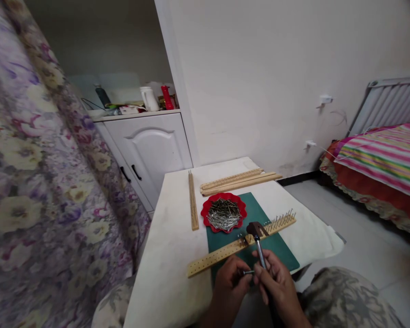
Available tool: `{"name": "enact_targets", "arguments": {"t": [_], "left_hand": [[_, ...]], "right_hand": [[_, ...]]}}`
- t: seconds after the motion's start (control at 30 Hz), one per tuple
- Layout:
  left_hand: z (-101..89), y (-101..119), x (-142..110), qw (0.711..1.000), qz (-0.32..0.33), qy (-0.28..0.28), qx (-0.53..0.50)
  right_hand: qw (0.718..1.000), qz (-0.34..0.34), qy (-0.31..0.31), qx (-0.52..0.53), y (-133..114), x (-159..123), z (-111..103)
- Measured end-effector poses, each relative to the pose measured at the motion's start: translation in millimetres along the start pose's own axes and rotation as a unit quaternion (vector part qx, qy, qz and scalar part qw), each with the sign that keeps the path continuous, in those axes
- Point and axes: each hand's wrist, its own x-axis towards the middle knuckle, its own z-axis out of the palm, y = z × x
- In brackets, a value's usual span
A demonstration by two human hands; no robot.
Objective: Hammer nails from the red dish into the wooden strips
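A long wooden strip point(212, 260) with drilled holes lies slantwise on a green mat point(280, 248); several nails stand upright in its right end. My right hand point(280, 287) is closed round the metal handle of a small hammer point(256, 234), whose dark head rests over the strip's middle. My left hand point(229, 284) is pinched on a small nail point(248, 272) just in front of the strip. A red scalloped dish point(223, 212) full of loose nails sits right behind the strip.
Several spare wooden strips point(237, 180) lie at the far end of the white table point(164, 273), and one point(193, 200) lies lengthwise at the left. A flowered curtain hangs close on the left. A white cabinet point(150, 146) stands behind, a bed point(379, 168) at the right.
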Motion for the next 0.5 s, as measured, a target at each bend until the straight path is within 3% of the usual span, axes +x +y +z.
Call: {"name": "enact_targets", "arguments": {"t": [0.13, 0.3, 0.4, 0.5], "left_hand": [[16.0, -11.6, -7.1, 0.962, -0.120, 0.042, -0.243], [24.8, -11.0, -11.4, 0.909, -0.163, 0.098, -0.370], [8.2, -6.3, -1.7, 0.939, -0.140, 0.127, -0.287], [-16.1, -2.9, 16.7, 0.983, -0.085, 0.145, -0.072]], "right_hand": [[1.000, -0.009, -0.020, 0.017, 1.3, -1.1, 4.8], [1.000, -0.012, -0.018, 0.009, 4.2, -2.2, 10.9], [1.000, -0.005, -0.008, 0.006, 3.5, -1.8, 10.8], [1.000, -0.011, 0.001, 0.000, 1.3, -0.5, 7.4]]}}
